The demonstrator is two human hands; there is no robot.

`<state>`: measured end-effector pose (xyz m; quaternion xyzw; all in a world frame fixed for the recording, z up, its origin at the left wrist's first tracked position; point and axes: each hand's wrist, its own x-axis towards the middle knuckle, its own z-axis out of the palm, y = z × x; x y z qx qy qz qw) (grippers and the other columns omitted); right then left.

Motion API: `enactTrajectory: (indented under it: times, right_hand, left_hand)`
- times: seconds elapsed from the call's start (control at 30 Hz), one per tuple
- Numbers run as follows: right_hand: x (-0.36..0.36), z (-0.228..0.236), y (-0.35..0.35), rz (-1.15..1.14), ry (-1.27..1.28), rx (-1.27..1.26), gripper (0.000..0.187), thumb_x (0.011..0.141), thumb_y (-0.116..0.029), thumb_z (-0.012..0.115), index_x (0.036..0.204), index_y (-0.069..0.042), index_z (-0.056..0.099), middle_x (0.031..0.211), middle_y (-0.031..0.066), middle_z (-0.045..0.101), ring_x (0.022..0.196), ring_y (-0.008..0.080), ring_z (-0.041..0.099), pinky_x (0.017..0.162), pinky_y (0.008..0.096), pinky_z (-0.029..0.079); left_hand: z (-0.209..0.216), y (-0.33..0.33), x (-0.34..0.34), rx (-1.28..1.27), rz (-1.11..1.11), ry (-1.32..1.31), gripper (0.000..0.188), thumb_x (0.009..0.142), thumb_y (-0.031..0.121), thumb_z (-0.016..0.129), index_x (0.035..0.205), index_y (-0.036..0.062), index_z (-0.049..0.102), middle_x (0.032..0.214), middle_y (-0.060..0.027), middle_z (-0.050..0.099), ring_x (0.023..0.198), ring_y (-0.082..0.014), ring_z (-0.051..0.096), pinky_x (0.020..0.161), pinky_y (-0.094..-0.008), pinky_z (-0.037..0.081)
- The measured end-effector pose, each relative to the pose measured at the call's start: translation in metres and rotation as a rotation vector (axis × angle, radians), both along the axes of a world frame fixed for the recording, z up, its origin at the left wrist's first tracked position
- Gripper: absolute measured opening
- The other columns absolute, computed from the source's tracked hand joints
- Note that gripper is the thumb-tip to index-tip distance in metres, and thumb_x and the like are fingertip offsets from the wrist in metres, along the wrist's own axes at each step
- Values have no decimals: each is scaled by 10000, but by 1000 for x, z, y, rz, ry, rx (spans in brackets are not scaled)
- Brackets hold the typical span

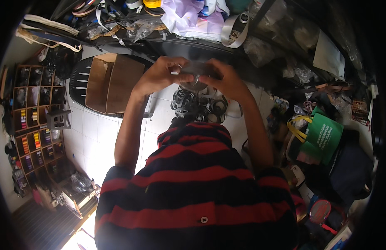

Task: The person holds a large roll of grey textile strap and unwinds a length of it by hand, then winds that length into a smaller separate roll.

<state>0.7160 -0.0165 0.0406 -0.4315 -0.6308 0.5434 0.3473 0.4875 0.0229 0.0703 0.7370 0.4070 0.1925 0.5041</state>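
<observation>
Both of my hands are raised at the far middle, fingers curled round a roll of grey strap (194,84), which is blurred in part. My left hand (163,75) grips its left side, thumb pointing inward. On the other side my right hand (226,79) holds it, its thumb close to the left one. Below the roll, several loose coils of dark grey strap (186,105) lie on the white tiled floor (99,132).
An open cardboard box (124,85) sits on a black slatted chair (79,79) to the left. Beyond my hands runs a cluttered dark shelf (176,45). A thread rack (37,121) stands far left. A green bag (324,135) and piled goods fill the right.
</observation>
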Motion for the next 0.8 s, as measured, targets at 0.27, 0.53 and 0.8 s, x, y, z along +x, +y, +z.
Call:
enactTrajectory:
  times: [0.27,0.53,0.8]
  right_hand:
    - [-63,-22,0,-376,347,-171,432,773,-209,749,1080,15,545,852,74,615,557,62,529,479,230,409]
    - [-97,-33,23,-394,111,-106,363,842,-253,673,1051,21,560,870,99,628,738,131,589,654,303,468]
    - [-139,-11,54,-238,-92,11,350,858,-256,656,1055,20,567,803,86,614,631,125,561,565,285,450]
  left_hand:
    - [-54,-27,14,-644,659,-999,365,892,214,635,1176,2,553,1080,-73,626,989,-161,603,880,-326,504]
    - [-43,12,-39,-312,390,-437,532,826,161,691,1300,37,484,1168,-65,572,1045,-123,535,900,-318,434]
    - [-19,119,-107,-65,-321,17,411,718,157,776,1091,46,646,874,-65,656,753,-139,593,729,-256,475]
